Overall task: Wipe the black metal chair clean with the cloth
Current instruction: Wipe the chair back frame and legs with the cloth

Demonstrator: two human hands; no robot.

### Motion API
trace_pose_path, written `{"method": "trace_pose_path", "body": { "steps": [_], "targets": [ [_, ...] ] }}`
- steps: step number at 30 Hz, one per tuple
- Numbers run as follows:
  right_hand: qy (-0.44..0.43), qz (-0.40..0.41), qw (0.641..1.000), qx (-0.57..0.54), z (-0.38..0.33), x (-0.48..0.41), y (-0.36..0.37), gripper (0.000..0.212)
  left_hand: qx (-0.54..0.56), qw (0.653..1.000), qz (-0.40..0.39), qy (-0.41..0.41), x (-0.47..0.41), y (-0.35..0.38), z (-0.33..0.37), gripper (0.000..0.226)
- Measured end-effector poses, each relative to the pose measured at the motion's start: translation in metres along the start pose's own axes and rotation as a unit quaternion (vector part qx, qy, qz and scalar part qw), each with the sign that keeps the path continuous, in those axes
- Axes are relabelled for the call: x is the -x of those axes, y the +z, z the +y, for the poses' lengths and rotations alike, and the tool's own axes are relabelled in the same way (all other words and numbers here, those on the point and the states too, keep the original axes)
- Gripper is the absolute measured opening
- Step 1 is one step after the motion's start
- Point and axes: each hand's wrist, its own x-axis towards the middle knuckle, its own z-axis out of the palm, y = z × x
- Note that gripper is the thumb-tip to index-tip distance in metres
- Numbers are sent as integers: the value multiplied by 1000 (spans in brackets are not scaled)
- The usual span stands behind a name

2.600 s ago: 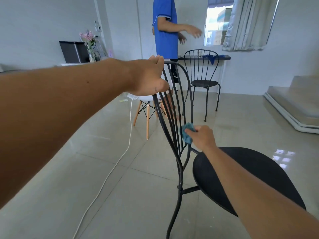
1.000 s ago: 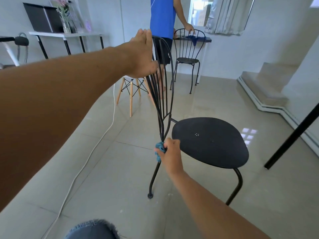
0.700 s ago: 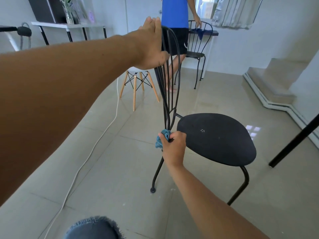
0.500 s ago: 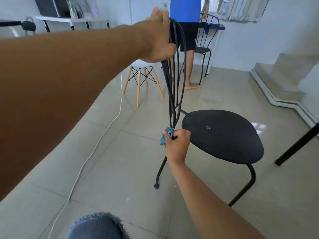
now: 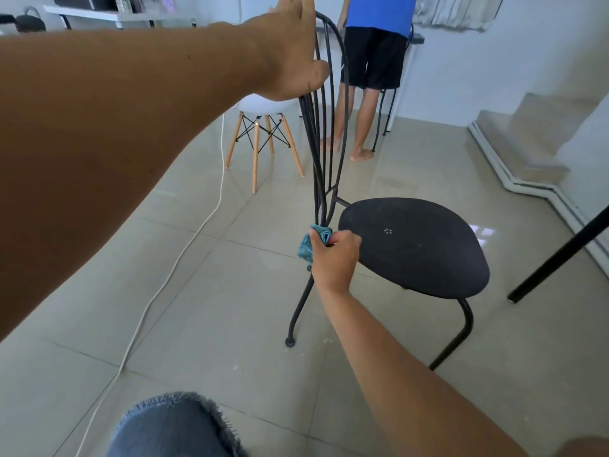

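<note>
Fingers of the right hand (image 5: 334,258) are curled tight around a bunched blue cloth (image 5: 313,244), pressing it onto the point where the backrest rods of the black metal chair (image 5: 412,245) gather, level with the seat's rear edge. From that fist the rods run up toward 12 o'clock, fanning out to the arched top rail; the rear leg drops toward 6 o'clock to its foot on the tiled floor (image 5: 204,291). The round seat lies at 3 o'clock, just beside the knuckles. At the rail, the left hand (image 5: 290,57) is wrapped over the top of the back, thumb hooked round a rod, apparently steadying the chair. The right hand is the nearer one to the leg, seat and lower rods, so any next stroke along that vertical axis likely falls to it.
</note>
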Motion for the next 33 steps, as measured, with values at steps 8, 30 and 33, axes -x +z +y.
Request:
{"method": "trace_pose_path", "body": {
  "steps": [8, 30, 33],
  "targets": [
    [9, -56, 995, 81, 26, 20, 7, 31, -5, 1000, -17, 5, 4, -3, 4, 92],
    [-46, -104, 988, 106, 17, -5, -27, 34, 22, 1000, -19, 9, 11, -5, 6, 90],
    [-28, -133, 980, 143, 37, 2, -29, 34, 33, 999, -22, 13, 10, -5, 5, 91]
  ]
}}
